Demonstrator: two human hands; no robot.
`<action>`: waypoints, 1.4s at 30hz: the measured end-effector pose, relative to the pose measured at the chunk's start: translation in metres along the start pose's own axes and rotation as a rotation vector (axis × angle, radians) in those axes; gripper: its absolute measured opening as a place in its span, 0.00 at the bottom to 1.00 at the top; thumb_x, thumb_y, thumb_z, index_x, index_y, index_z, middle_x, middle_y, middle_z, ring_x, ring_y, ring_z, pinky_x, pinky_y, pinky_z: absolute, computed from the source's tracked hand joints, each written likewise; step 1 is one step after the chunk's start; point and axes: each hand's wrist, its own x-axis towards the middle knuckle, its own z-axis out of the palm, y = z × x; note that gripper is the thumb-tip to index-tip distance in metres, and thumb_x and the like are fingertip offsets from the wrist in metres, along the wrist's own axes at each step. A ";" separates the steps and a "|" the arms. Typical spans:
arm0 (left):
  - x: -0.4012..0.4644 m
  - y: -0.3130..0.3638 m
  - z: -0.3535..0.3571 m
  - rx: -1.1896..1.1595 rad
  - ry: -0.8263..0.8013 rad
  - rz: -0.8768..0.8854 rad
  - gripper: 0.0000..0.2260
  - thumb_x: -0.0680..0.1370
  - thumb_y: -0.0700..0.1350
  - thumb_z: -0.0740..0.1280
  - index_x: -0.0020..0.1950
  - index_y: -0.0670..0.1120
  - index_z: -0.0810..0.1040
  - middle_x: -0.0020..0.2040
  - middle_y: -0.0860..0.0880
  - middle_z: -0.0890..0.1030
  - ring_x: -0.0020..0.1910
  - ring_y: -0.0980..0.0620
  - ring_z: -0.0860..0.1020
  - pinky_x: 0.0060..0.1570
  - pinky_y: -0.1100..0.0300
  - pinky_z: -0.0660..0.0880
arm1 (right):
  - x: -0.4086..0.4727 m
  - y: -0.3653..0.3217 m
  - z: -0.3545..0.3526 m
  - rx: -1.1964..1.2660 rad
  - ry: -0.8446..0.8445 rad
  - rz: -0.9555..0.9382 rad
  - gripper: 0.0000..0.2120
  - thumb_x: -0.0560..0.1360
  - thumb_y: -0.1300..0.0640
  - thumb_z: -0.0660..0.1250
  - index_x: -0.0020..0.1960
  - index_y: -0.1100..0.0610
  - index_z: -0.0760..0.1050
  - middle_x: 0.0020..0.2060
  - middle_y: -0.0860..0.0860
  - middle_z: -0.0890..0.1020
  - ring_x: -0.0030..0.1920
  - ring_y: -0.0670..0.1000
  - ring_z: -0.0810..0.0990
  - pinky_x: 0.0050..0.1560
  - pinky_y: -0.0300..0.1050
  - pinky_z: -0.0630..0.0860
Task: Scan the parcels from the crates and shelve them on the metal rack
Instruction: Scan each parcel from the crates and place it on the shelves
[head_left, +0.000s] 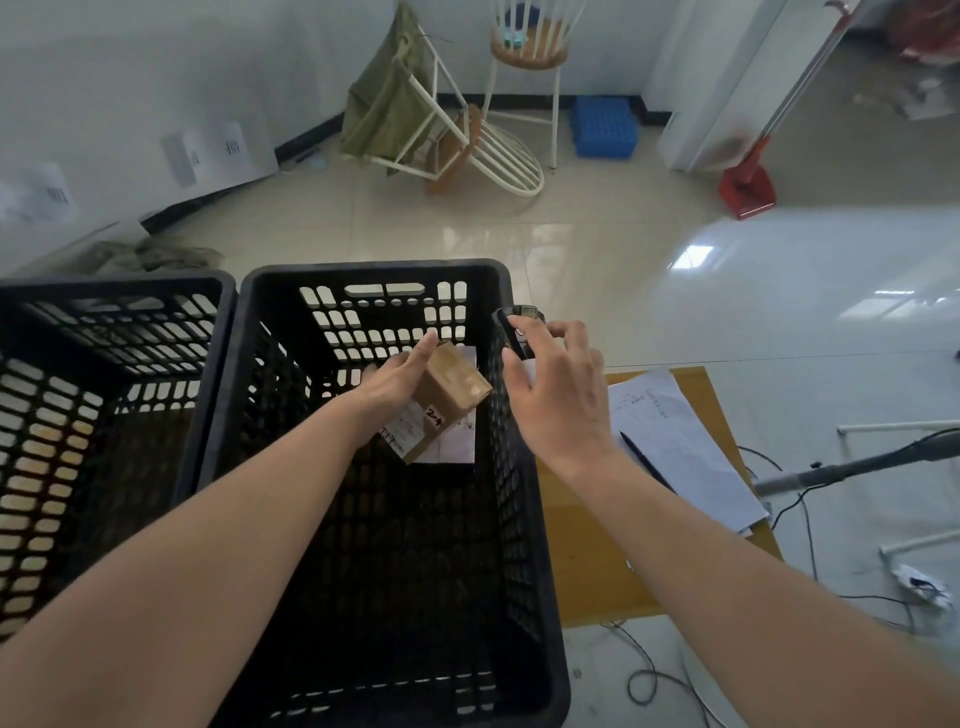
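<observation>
A small brown cardboard parcel (447, 397) with a white label marked "2-4" is held inside the right-hand black crate (524, 519). My left hand (400, 376) grips it from the left side. A flat white parcel (457, 441) lies below it on the crate floor. My right hand (556, 384) holds a dark handheld scanner (517, 327) above the crate's right rim, its head pointing toward the brown parcel. A second black crate (104, 389) stands to the left; its inside looks dark. The metal rack is out of view.
A yellow wooden table (587, 551) to the right carries paper sheets (675, 447) and a pen (647, 462). Further back are a tipped white chair (467, 140), a stool (530, 57), a blue crate (602, 124) and a red dustpan (748, 187). Cables lie on the floor at right.
</observation>
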 end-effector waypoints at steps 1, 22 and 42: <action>0.002 0.001 0.002 -0.049 0.012 0.009 0.55 0.66 0.87 0.48 0.84 0.55 0.62 0.80 0.40 0.67 0.75 0.34 0.69 0.71 0.35 0.64 | 0.000 0.000 0.000 0.001 0.004 0.003 0.22 0.86 0.46 0.63 0.79 0.45 0.71 0.66 0.53 0.73 0.59 0.58 0.76 0.61 0.56 0.80; 0.022 -0.026 0.018 -0.012 -0.199 -0.046 0.17 0.76 0.46 0.79 0.58 0.53 0.73 0.57 0.51 0.83 0.54 0.51 0.82 0.43 0.54 0.75 | 0.002 -0.002 0.002 0.001 0.014 -0.015 0.22 0.86 0.47 0.64 0.79 0.46 0.71 0.66 0.53 0.73 0.59 0.57 0.76 0.60 0.55 0.80; -0.053 -0.051 -0.032 -0.506 -0.046 0.251 0.41 0.67 0.49 0.63 0.80 0.62 0.56 0.64 0.43 0.79 0.57 0.41 0.82 0.51 0.43 0.80 | -0.033 -0.048 -0.011 0.296 -0.059 -0.159 0.21 0.85 0.46 0.65 0.77 0.43 0.73 0.60 0.52 0.72 0.58 0.52 0.76 0.61 0.55 0.82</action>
